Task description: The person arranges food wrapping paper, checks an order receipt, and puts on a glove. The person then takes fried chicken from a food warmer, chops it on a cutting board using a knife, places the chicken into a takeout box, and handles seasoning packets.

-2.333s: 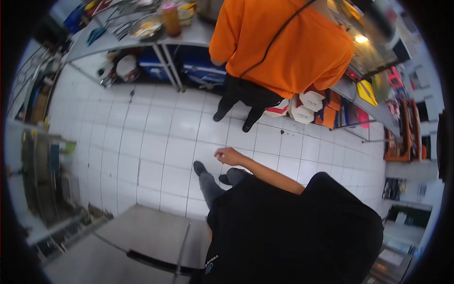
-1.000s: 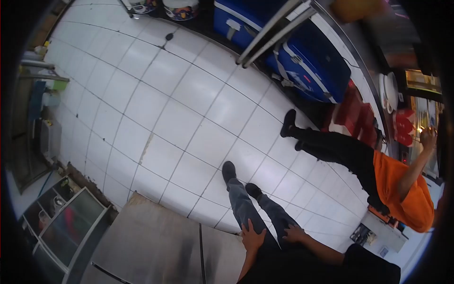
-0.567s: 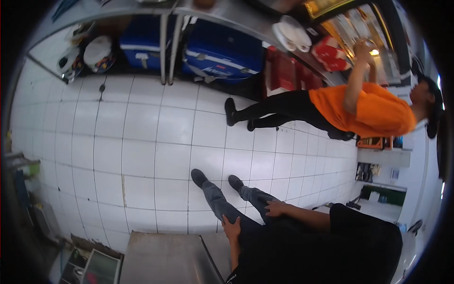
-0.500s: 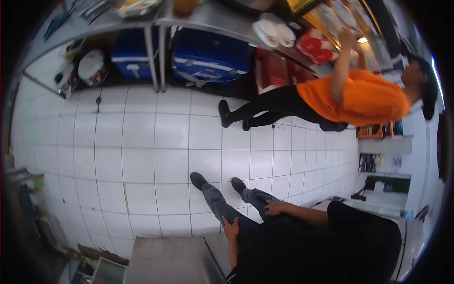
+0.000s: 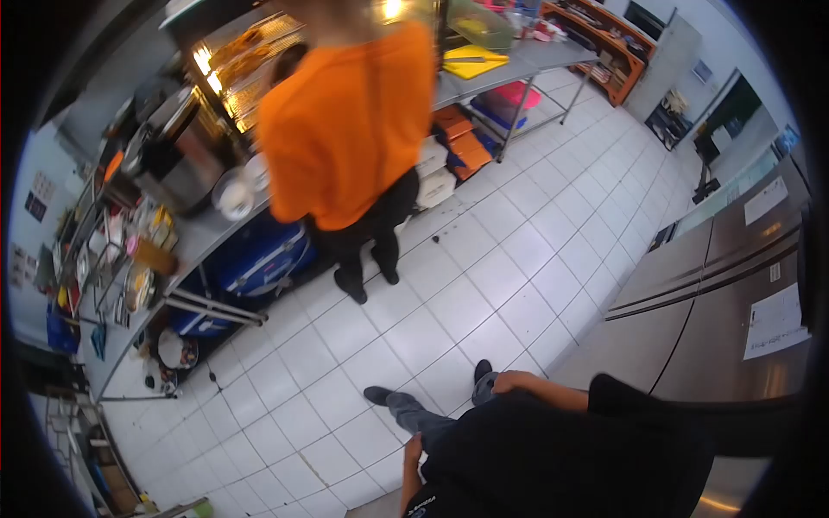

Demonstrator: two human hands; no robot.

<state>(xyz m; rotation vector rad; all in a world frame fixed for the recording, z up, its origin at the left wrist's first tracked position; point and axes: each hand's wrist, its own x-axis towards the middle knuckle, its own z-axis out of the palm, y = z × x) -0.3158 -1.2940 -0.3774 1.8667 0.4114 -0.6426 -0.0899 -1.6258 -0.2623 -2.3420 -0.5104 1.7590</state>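
My left hand (image 5: 414,447) hangs beside my grey trousers (image 5: 420,416), low in the view; its fingers are hardly visible. Against the other thigh is my right hand (image 5: 515,382), its fingers too indistinct to read. No object shows in either hand. Across the tiled floor (image 5: 380,345), a person in an orange shirt (image 5: 350,121) stands with their back to me at a steel table (image 5: 194,246), in front of a lit glass display case (image 5: 250,69). Their hands are hidden by their body.
Blue cooler boxes (image 5: 268,259) sit under the table. A large steel pot (image 5: 173,168) and an orange bottle (image 5: 154,256) stand on it. A yellow board (image 5: 475,62) lies on the table further right. A steel refrigerator (image 5: 734,285) with papers stands at my right.
The view has swung to the right, bringing in the refrigerator and far shelves. The person in orange has turned from side-on to back-on. My hands show less of their fingers.
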